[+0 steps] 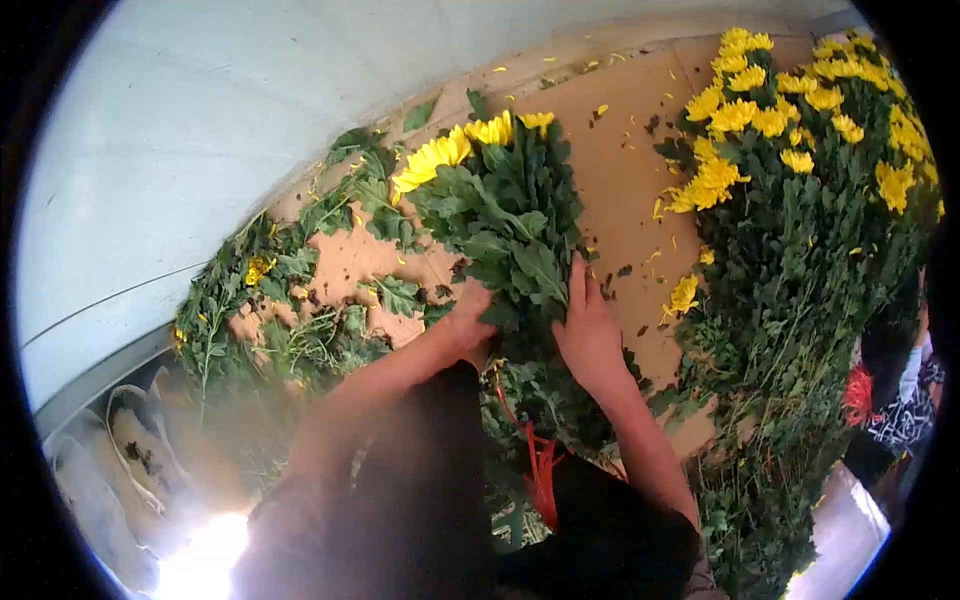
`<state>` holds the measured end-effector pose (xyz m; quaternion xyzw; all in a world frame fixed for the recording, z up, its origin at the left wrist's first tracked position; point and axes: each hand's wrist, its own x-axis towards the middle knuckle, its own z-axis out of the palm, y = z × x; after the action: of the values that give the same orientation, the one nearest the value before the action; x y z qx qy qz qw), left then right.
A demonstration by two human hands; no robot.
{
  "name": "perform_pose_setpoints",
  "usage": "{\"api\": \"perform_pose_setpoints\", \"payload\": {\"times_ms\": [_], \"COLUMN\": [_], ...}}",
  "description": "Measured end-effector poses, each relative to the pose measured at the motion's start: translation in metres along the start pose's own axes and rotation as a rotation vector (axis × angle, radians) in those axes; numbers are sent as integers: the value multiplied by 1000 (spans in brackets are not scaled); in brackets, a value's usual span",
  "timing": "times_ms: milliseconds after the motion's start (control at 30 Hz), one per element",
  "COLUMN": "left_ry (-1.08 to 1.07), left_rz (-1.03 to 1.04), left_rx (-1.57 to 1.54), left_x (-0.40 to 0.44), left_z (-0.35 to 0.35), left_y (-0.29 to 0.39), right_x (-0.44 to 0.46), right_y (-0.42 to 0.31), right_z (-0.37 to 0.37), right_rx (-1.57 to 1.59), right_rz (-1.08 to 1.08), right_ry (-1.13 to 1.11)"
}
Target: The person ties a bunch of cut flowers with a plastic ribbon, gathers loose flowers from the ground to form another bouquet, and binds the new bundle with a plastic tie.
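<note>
Both of my hands are on a leafy bunch of yellow flowers (pixel 500 210), whose blooms point away from me. My left hand (pixel 468 318) grips the bunch's left side, its fingers partly hidden by leaves. On the right side my right hand (pixel 590 325) lies against the leaves, fingers stretched forward and thumb at the stems. Below my hands, red ties (pixel 541 475) hang near the lower greenery.
A large pile of yellow flowers (pixel 780 230) lies on the right. Loose leaves (pixel 290 330) and petals litter the brown cardboard (pixel 625 150). A pale wall (pixel 180 130) rises at the upper left. Part of another person (pixel 905 410) shows at the right edge.
</note>
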<state>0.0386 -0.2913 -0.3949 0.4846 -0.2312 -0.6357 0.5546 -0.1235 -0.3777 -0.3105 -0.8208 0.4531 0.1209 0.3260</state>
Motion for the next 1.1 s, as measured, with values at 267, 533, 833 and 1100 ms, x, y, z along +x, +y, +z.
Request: {"api": "perform_pose_setpoints", "payload": {"times_ms": [267, 533, 833, 1100], "left_ry": [-12, -210, -443, -535], "left_rz": [-165, 25, 416, 585], "left_rx": [-405, -493, 107, 1205], "left_x": [28, -16, -248, -336], "left_z": [48, 144, 183, 205], "left_y": [53, 246, 406, 338], "right_x": [-31, -169, -324, -334], "right_y": [-5, -101, -167, -134], "right_z": [-66, -218, -226, 7], "right_rx": [-146, 26, -22, 1477], "right_rz": [60, -293, -406, -648], "right_ry": [194, 553, 453, 49]}}
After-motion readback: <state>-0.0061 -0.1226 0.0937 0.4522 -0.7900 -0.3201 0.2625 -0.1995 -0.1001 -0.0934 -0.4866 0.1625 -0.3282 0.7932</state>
